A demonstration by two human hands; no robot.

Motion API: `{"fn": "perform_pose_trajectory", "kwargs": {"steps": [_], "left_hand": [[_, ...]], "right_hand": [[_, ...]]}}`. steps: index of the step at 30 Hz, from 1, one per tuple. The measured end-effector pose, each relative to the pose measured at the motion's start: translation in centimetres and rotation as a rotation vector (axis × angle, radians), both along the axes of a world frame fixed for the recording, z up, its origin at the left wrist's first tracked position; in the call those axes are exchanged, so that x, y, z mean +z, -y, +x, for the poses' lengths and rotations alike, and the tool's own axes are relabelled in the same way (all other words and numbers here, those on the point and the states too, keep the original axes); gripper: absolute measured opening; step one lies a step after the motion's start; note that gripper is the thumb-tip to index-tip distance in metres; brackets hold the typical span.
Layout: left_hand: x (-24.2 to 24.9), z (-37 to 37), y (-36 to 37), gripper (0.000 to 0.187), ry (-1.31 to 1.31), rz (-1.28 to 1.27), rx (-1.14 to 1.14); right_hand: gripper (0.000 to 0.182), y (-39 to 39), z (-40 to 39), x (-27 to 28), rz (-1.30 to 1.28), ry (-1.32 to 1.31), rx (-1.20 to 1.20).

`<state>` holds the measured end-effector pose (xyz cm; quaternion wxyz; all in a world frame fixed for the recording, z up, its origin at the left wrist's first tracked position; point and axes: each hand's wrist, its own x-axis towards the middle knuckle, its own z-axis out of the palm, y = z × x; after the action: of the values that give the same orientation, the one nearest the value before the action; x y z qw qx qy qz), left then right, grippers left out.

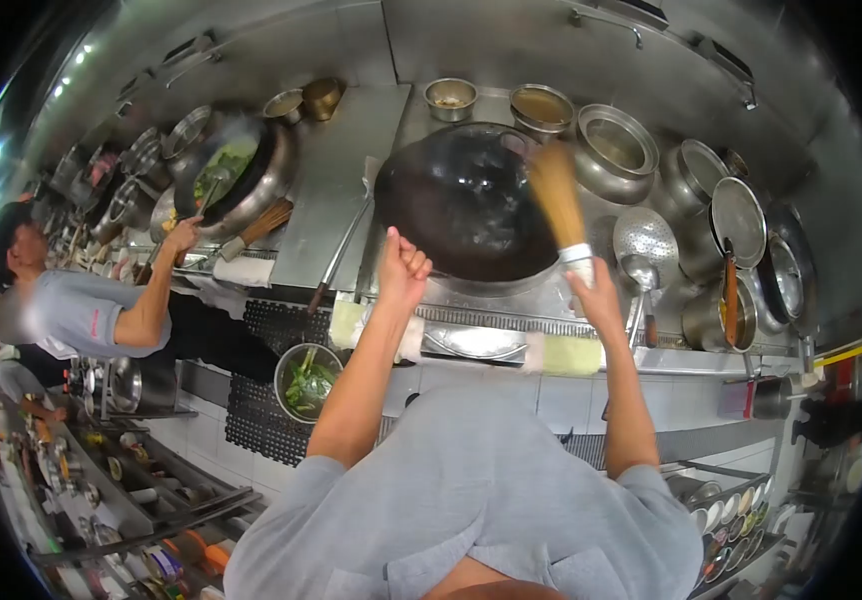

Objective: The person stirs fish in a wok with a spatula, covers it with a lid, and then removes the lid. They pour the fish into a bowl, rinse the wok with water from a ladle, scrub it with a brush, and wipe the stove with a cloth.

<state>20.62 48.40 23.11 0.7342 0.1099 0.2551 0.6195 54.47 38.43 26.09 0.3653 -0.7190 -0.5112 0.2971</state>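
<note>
A large dark wok with a wet, shiny inside sits in front of me. My right hand is closed round the white-wrapped handle of a bamboo brush, whose bristles point up over the wok's right edge. At the wok's lower left edge is my left hand, its fingers curled; what it grips, if anything, is hidden. Folded cloths lie along the counter's front edge. A long-handled tool rests left of the wok.
Right of the wok are a perforated ladle, a steel pot and more pots. A bowl of greens stands low at the left. Farther left, a co-worker stirs greens in another wok.
</note>
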Motion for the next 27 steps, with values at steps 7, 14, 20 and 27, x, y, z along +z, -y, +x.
{"fn": "perform_pose_trajectory", "kwargs": {"steps": [7,14,20,27], "left_hand": [[6.1,-0.2,2.8,0.039,-0.341,0.249,-0.199],[11.1,0.6,-0.4,0.038,-0.479,0.306,-0.240],[14.4,2.4,0.6,0.038,-0.606,0.401,-0.445],[16.2,3.5,1.1,0.038,-0.742,0.488,-0.508]], "right_hand": [[0.056,-15.7,-10.6,-3.2,-0.071,-0.432,0.480],[0.051,-8.9,-12.9,1.4,0.188,-0.385,0.235],[0.037,-12.8,-7.9,-4.8,-0.127,-0.784,-0.097],[0.047,-8.2,-8.6,-1.2,-0.171,-0.705,0.304]]}}
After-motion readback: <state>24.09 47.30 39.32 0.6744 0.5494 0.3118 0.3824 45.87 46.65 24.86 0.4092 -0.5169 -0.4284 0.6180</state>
